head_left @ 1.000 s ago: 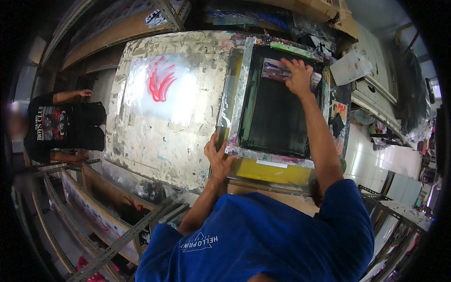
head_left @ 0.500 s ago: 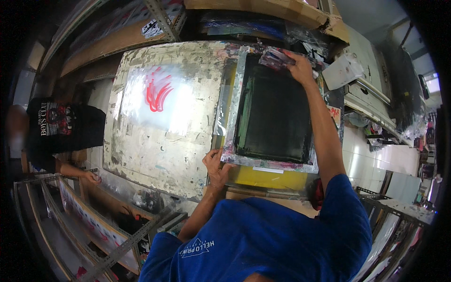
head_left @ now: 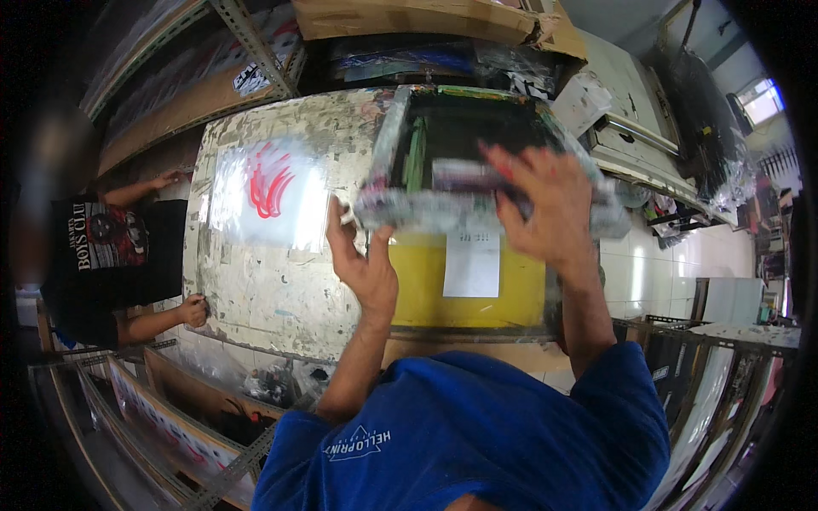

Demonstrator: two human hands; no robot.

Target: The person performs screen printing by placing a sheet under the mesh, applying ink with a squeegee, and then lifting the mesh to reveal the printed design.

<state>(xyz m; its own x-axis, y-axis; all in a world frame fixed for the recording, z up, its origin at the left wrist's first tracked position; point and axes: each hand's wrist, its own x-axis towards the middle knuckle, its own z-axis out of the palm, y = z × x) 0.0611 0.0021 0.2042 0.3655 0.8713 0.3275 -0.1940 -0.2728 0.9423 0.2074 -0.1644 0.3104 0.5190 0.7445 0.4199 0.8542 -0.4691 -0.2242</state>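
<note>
The printing screen [head_left: 400, 209], a dark mesh in a paint-stained frame, is tilted with its near edge raised above a yellow board [head_left: 409, 285]. A white printed sheet [head_left: 472, 266] lies on that board below the edge. My right hand [head_left: 550, 204], smeared by motion, is closed on a squeegee [head_left: 464, 175] over the near part of the mesh. Beside the frame's near left corner is my left hand [head_left: 366, 264], thumb and fingers apart. Whether it touches the frame I cannot tell.
A clear sheet with red strokes [head_left: 271, 183] lies on the stained white tabletop [head_left: 256, 289]. At the left, a co-worker's fist [head_left: 195, 311] is at the table edge. A white container [head_left: 583, 100] stands right of the screen. Metal racks [head_left: 247, 43] flank the table.
The screen's near edge has risen, uncovering more of the white sheet. My right hand has come nearer with the squeegee. My left hand has moved up and left. The co-worker's hands have moved.
</note>
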